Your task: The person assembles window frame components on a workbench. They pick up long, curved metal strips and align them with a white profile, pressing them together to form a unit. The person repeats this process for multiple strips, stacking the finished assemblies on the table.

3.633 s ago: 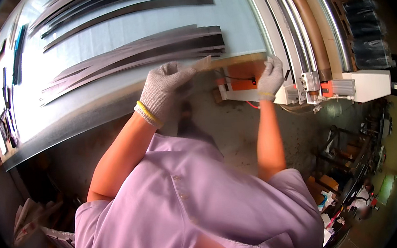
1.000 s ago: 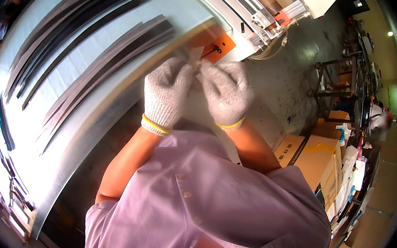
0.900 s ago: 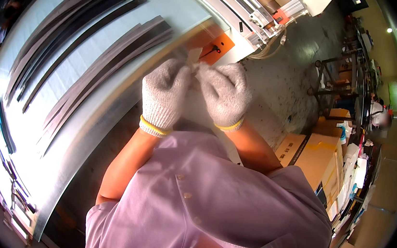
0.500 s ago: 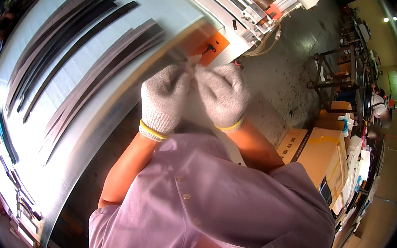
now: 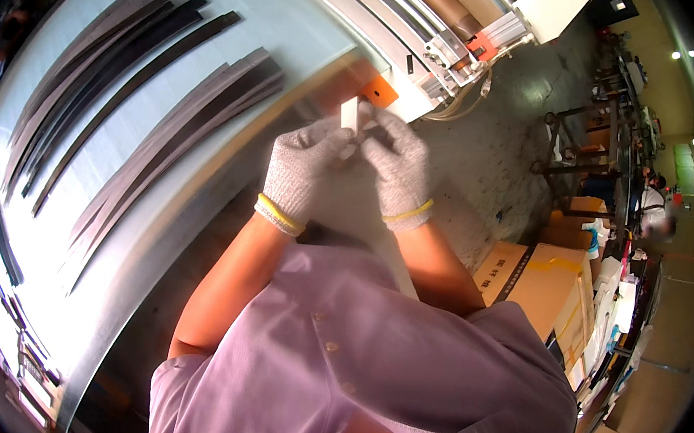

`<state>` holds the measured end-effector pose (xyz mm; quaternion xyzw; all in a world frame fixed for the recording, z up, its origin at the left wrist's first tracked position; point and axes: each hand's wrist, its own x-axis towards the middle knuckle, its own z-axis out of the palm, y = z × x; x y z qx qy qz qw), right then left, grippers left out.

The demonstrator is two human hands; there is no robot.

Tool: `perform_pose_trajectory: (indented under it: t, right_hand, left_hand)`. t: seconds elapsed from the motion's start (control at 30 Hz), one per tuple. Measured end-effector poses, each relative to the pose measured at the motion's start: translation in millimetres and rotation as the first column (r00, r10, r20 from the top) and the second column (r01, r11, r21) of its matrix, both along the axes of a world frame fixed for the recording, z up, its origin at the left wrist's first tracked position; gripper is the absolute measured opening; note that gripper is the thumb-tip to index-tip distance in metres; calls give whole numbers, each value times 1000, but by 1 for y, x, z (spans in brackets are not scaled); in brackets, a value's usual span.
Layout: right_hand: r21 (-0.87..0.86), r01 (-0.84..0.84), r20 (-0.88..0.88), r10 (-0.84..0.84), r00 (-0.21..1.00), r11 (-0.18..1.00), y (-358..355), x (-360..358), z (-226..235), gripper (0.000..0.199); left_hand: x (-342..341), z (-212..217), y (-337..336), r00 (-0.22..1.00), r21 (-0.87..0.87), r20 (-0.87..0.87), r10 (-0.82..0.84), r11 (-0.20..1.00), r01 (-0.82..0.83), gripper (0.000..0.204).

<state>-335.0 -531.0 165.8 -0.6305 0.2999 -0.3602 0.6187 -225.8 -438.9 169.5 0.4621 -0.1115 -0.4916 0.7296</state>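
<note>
While our gloved left hand (image 5: 302, 170) and right hand (image 5: 397, 165) meet in front of the chest, their fingertips pinch a small pale strip (image 5: 348, 115) between them, just off the table (image 5: 155, 237) edge. We judge the work partly done: many long, thin, dark curved strips (image 5: 177, 124) already lie in fanned bundles on the smooth, glossy top. The gloves are grey knit with yellow cuffs.

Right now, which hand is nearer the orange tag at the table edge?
Right. The right hand sits just below the orange tag, its fingertips close under it. The left hand is further off, down and to the tag's left. Both pinch a small white piece.
</note>
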Motion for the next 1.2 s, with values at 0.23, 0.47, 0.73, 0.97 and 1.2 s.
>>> perform_pose_trajectory:
  t: [0.23,0.47,0.73,0.97,1.2]
  right_hand:
    - [-20,-151,-291,139,947,988,-20,13,-18,38]
    - [188,163,-258,-111,960,969,-123,64,-113,11]
    - [-847,258,-267,-792,549,464,-316,96,-263,15]
    - [-809,9,-525,-729,438,588,-313,101,-244,6]
    - [219,-205,-282,263,923,954,-143,148,-123,26]
  left_hand:
    - [21,-32,-19,992,204,22,122,971,-124,19]
    - [109,-74,32,873,285,364,324,854,-436,26]
    - [111,-106,74,897,403,262,357,804,-437,26]
    - [118,-89,45,934,367,212,289,862,-350,23]
    - [118,-109,-11,831,-143,-548,99,967,-210,14]
